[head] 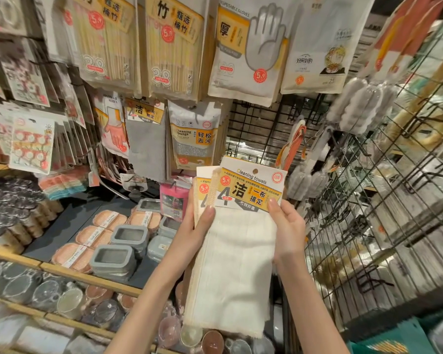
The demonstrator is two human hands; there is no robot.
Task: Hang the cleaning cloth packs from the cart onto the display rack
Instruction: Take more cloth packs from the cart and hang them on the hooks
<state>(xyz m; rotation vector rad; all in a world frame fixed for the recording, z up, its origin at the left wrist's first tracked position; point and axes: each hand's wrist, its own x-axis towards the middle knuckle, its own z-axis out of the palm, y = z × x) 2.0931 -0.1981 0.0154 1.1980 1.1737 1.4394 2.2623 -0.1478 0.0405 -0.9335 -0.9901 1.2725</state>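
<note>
A: What is being held?

B: A stack of cream cleaning cloth packs (pixel 230 264) is held up in front of the display rack (pixel 264 129). The left hand (pixel 193 226) is closed on the stack's left edge, with the thumb laid across the front just under the card header. The right hand (pixel 288 226) is closed on the right edge, its thumb pressed on the lower corner of the yellow and white header card (pixel 252 186).

A: How many packs are there?

B: At least two headers can be seen (one card is fanned out behind and to the left of the front one); the exact count cannot be told. The cloths hang down between the two forearms.

A: Where is the stack in relation to the rack?

B: It is held below and in front of a bare patch of black wire grid, and no pack in the hands is seen on a hook. To the left of that patch, a gray cloth pack (pixel 146 139) with the same kind of header is hung on the rack, and a sponge pack (pixel 193 135) is hung beside it. Above, chopstick packs (pixel 174 44) and a disposable glove pack (pixel 248 47) are hung.

A: And lower down?

B: On a dark shelf (pixel 59 226) to the left, gray rimmed boxes (pixel 113 259) and pink oval items are laid out. A second wire grid panel (pixel 384 213) is seen to the right.
</note>
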